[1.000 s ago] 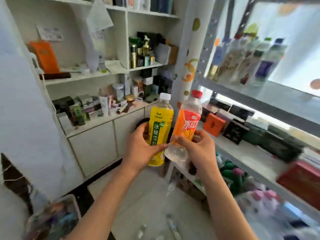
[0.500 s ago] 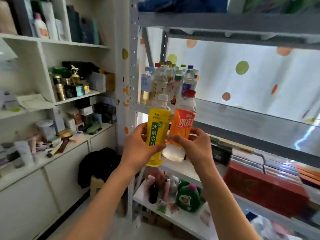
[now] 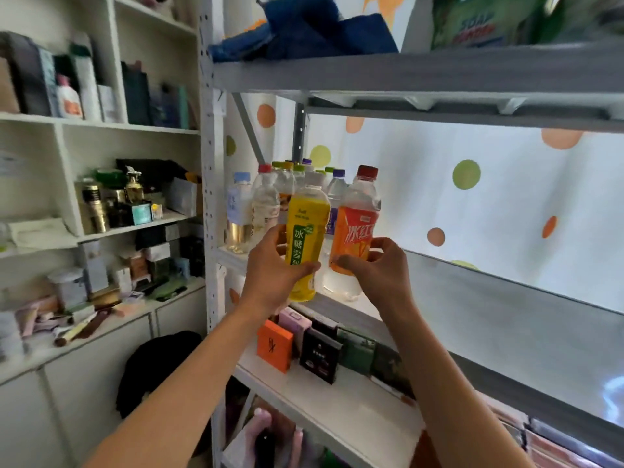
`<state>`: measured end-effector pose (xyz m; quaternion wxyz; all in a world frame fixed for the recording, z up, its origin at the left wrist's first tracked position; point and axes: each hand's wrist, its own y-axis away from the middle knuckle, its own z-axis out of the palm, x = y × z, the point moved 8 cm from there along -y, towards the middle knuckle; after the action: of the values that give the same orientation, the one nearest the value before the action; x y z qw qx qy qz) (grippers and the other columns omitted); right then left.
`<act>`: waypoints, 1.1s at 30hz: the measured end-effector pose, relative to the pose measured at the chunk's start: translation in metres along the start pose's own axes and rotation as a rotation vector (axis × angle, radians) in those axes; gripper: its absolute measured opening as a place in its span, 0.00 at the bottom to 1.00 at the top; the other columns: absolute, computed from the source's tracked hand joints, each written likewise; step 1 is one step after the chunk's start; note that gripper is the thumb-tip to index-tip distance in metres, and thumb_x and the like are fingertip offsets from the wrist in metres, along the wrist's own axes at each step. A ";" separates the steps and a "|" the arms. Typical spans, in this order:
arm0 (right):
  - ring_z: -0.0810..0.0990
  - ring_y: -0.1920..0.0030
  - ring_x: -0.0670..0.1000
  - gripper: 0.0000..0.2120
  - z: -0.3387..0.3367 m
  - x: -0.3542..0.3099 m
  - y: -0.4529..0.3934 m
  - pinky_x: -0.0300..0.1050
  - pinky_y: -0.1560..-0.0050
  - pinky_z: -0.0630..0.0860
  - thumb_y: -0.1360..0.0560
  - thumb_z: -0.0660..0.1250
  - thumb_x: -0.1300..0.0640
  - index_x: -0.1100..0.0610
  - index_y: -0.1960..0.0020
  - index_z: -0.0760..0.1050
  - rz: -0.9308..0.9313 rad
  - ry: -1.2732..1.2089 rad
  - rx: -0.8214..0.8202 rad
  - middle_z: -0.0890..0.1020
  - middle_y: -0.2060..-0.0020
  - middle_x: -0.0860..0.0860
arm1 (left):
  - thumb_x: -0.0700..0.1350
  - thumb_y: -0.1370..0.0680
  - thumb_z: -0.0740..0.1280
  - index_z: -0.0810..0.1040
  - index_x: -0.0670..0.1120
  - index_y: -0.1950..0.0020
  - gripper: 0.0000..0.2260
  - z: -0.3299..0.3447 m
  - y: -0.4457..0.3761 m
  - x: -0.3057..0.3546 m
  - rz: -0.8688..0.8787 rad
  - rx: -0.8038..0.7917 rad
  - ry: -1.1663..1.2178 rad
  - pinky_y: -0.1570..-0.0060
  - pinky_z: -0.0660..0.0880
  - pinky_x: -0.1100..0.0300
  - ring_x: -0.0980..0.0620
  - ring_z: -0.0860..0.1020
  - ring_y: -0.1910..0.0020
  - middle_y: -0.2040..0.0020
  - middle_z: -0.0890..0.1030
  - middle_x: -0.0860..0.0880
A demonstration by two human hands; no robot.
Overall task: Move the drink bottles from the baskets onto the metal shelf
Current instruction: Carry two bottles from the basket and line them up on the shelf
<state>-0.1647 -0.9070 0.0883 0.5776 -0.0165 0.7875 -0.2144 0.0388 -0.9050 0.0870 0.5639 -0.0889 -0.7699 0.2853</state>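
our left hand (image 3: 270, 268) wraps the yellow bottle (image 3: 305, 238) at mid-label; our right hand (image 3: 378, 268) pinches the orange bottle (image 3: 354, 238) low on its label. we hold two bottles, one per hand, both upright, long axes vertical, their bases at the front lip of the metal shelf (image 3: 489, 319). bare shelf lies ahead and to the right, nearer our right hand. the cluster of shelved bottles (image 3: 266, 201) stands just behind, roughly nine caps countable, some hidden.
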 end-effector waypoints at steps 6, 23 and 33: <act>0.80 0.60 0.42 0.26 -0.002 0.007 -0.045 0.37 0.64 0.72 0.36 0.81 0.53 0.53 0.44 0.71 -0.012 0.058 -0.017 0.80 0.59 0.45 | 0.45 0.35 0.81 0.72 0.48 0.37 0.30 0.017 -0.047 -0.017 -0.031 0.065 0.005 0.55 0.73 0.66 0.55 0.77 0.48 0.46 0.79 0.55; 0.81 0.50 0.57 0.26 0.026 0.047 -0.100 0.50 0.53 0.76 0.34 0.76 0.44 0.52 0.45 0.68 -0.017 0.399 0.055 0.83 0.50 0.51 | 0.50 0.33 0.78 0.77 0.49 0.38 0.25 0.061 -0.114 -0.101 -0.049 0.101 -0.245 0.43 0.73 0.48 0.45 0.75 0.42 0.42 0.78 0.46; 0.82 0.47 0.58 0.31 0.061 0.066 -0.129 0.50 0.49 0.76 0.33 0.77 0.42 0.56 0.39 0.67 0.009 0.499 0.005 0.82 0.45 0.54 | 0.47 0.28 0.75 0.75 0.48 0.40 0.19 0.063 -0.119 -0.114 -0.042 0.231 -0.221 0.46 0.72 0.56 0.47 0.76 0.42 0.42 0.78 0.49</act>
<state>-0.1595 -1.0611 0.0605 0.3663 0.0417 0.9053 -0.2111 0.0422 -1.0765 0.0454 0.4883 0.0246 -0.7909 0.3680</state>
